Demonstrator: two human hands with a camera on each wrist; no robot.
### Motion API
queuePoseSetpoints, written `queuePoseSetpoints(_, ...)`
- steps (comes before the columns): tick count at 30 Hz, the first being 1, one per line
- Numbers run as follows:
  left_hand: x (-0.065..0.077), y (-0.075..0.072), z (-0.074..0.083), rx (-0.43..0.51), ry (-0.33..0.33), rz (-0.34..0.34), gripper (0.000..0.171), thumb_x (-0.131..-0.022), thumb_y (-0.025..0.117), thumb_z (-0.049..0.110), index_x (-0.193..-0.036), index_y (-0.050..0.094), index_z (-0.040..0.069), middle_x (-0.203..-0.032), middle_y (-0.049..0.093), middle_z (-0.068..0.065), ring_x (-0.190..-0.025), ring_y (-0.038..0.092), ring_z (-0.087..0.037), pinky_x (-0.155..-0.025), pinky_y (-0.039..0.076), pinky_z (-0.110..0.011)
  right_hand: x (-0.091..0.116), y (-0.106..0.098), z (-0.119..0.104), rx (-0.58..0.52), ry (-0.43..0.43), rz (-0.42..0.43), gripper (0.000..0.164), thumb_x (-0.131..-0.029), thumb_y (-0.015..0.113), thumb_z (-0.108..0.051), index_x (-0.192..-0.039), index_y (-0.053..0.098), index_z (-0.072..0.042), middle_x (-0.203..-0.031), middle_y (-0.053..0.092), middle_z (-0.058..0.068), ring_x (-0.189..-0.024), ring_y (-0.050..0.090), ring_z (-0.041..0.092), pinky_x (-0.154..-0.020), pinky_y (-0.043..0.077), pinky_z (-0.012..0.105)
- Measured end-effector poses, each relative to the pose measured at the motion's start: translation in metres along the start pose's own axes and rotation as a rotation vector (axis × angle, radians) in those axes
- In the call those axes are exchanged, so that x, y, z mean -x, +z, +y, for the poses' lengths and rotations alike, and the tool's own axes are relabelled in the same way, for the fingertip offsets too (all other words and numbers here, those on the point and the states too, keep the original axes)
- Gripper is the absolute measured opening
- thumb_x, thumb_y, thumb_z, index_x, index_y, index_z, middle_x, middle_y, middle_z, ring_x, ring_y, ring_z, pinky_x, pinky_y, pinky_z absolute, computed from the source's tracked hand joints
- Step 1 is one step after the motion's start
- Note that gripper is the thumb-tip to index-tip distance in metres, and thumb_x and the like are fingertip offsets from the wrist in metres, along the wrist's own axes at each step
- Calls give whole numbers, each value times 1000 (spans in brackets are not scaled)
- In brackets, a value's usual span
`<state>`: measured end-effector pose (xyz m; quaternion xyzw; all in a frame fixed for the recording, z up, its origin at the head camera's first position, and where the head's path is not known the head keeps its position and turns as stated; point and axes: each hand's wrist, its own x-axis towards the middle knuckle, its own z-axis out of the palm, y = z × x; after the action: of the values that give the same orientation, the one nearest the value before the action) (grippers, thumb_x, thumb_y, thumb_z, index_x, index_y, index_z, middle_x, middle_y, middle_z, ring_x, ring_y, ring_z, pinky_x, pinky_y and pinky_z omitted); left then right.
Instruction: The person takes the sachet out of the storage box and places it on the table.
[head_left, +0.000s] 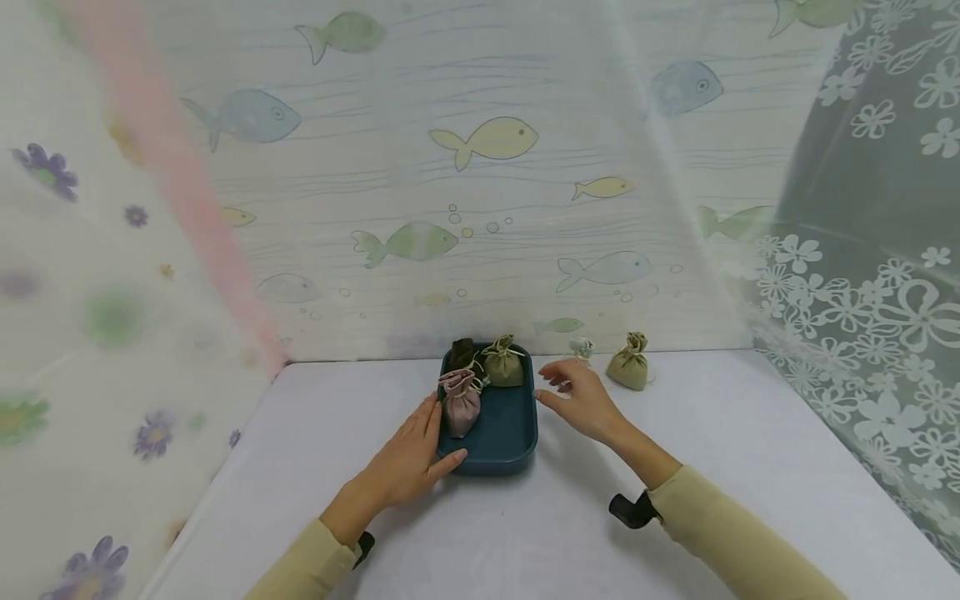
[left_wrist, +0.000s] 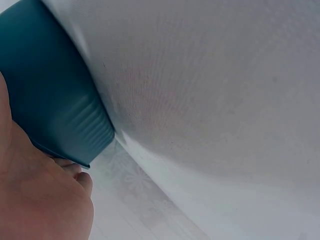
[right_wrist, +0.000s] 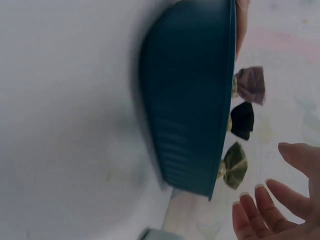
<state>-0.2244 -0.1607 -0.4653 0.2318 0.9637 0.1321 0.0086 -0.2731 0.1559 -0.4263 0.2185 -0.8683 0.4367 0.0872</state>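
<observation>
A dark teal plastic bin (head_left: pixel 498 429) stands on the table with three drawstring pouches in it: a mauve one (head_left: pixel 461 407), a dark one (head_left: pixel 462 353) and an olive green one (head_left: pixel 504 367). My left hand (head_left: pixel 405 454) rests along the bin's left side, fingers straight and thumb at the front rim. Just beyond the right rim, my right hand (head_left: pixel 585 404) is held with loosely bent fingers, nothing between them. In the right wrist view, the pouch tops stick up over the rim beside this hand (right_wrist: pixel 280 210).
Behind the right hand lies a pale green pouch (head_left: pixel 581 348), partly hidden. Another olive pouch (head_left: pixel 628 362) stands to its right. The white table (head_left: pixel 502 533) ends at a fish-print curtain (head_left: pixel 480 208); a lace-patterned sheet (head_left: pixel 885 333) hangs on the right.
</observation>
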Motion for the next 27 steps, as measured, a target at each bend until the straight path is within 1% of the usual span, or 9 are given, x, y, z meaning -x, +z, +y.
queuePoseSetpoints(3,-1,1,-1,-6,6,9,101,-102,31,72,-161,11,-7,-170,5,-24,-157,10,-35,-125,20,-50,-4,10,-5,-16,-8,-27,38,-96,74,-17,-127,64,2,-121,64,19,-111,62,38,-94,54,52)
queuePoseSetpoints(5,-1,2,-1,-12,7,13,101,-102,31,73,-161,11,-7,-170,5,-24,-157,11,-36,-124,20,-49,-8,18,-8,-39,-21,-36,37,-95,74,-16,-126,64,2,-121,64,20,-110,62,38,-94,54,53)
queuePoseSetpoints(9,-1,2,-2,-25,9,14,101,-102,30,72,-161,10,-7,-170,5,-24,-157,11,-35,-124,21,-49,-14,34,-11,-61,-44,-44,38,-95,74,-14,-127,64,3,-121,64,21,-108,63,35,-93,55,50)
queuePoseSetpoints(13,-2,2,-4,-23,14,16,100,-102,31,72,-161,10,-7,-170,4,-23,-157,11,-35,-124,20,-49,-19,49,-15,-74,-43,-58,38,-95,74,-15,-127,64,2,-123,64,20,-111,64,35,-94,54,49)
queuePoseSetpoints(17,-3,2,-4,-14,13,22,101,-102,32,72,-161,10,-7,-170,4,-22,-157,11,-35,-125,20,-49,-24,62,-20,-83,-39,-64,39,-95,74,-15,-128,64,5,-124,64,18,-112,64,36,-95,54,50)
queuePoseSetpoints(24,-1,2,-2,-9,21,26,101,-102,32,71,-161,11,-8,-170,4,-23,-157,11,-36,-124,21,-49,-28,79,-25,-84,-16,-67,43,-94,74,-8,-133,59,5,-127,62,20,-112,64,35,-96,53,51)
queuePoseSetpoints(27,1,1,0,-3,25,27,100,-102,33,71,-160,11,-8,-169,4,-24,-157,11,-36,-124,21,-50,-31,84,-26,-87,-12,-71,46,-94,74,-9,-135,58,5,-129,60,21,-113,63,37,-97,53,51)
